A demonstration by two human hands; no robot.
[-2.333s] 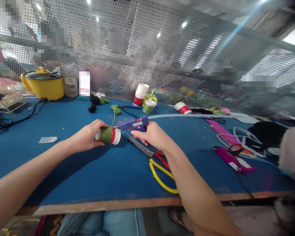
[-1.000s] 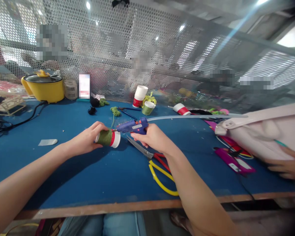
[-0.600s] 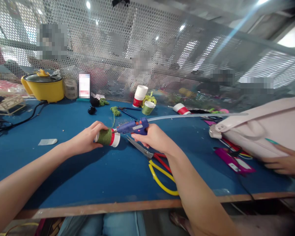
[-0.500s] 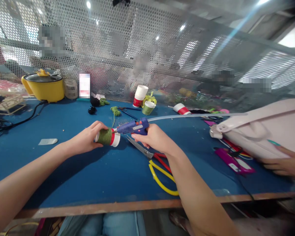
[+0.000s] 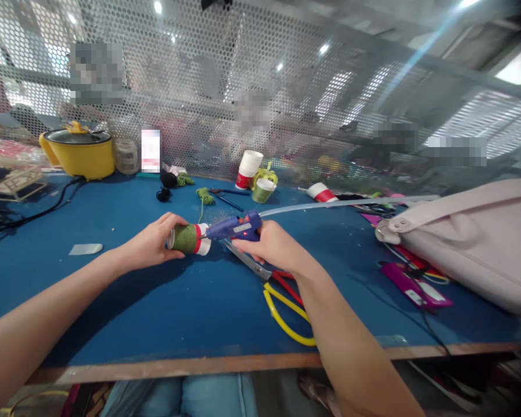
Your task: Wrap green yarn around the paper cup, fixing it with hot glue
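On its side above the blue table lies a paper cup (image 5: 184,238), its wall mostly wrapped in green yarn, with a red band and white end still bare. My left hand (image 5: 156,240) grips it by the left end. My right hand (image 5: 273,246) is closed round a blue glue gun (image 5: 234,227), whose tip meets the cup at the red band. A long clear glue stick (image 5: 330,204) sticks out of the gun's back. Yarn runs from the cup up to a small green yarn ball (image 5: 205,196). Scissors (image 5: 282,289) with red and yellow handles lie beneath my right wrist.
Stacked cups (image 5: 248,169), a green-wrapped cup (image 5: 264,190) and pliers (image 5: 229,197) stand or lie behind. A yellow pot (image 5: 80,153) and a phone (image 5: 150,150) are back left. At right are a pale bag (image 5: 469,237) and a purple tool (image 5: 412,284). A mesh screen (image 5: 178,87) rises behind.
The glue gun's tip has shifted slightly down along the red band, and the cup has tilted a little. At the right, another person's hand has gone from the bag.
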